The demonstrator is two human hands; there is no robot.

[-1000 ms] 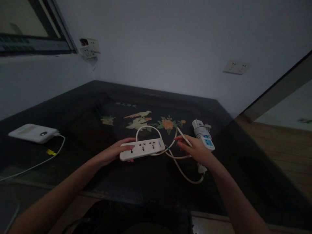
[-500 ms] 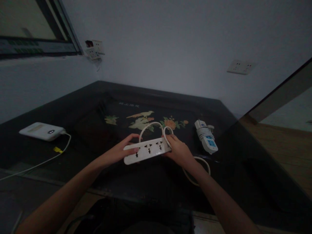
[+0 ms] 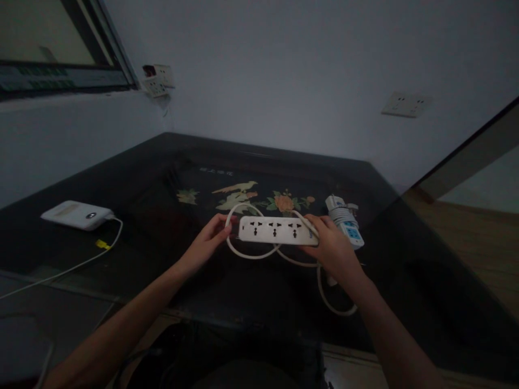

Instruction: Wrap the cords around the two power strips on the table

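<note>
A white power strip [image 3: 267, 237] with three sockets faces me above the dark table. My right hand [image 3: 330, 243] grips its right end, fingers behind and around it. The strip's white cord [image 3: 253, 257] loops around its left end and trails below it to the right. At that loop, my left hand [image 3: 213, 235] pinches the cord between thumb and fingers, just off the strip's left end. Behind my right hand lies a second power strip [image 3: 349, 229] with blue sockets, its own cord wound around it.
A white power bank [image 3: 77, 215] with a cable and yellow tag lies on the left of the black table [image 3: 194, 292], which bears a bird-and-flower picture. Wall sockets [image 3: 406, 105] are at the right; others [image 3: 158, 81] hang loosely near the window.
The power strip has moved right and turned more level. My left hand has left the strip's left end and now holds the cord, whose loop has come around that end.
</note>
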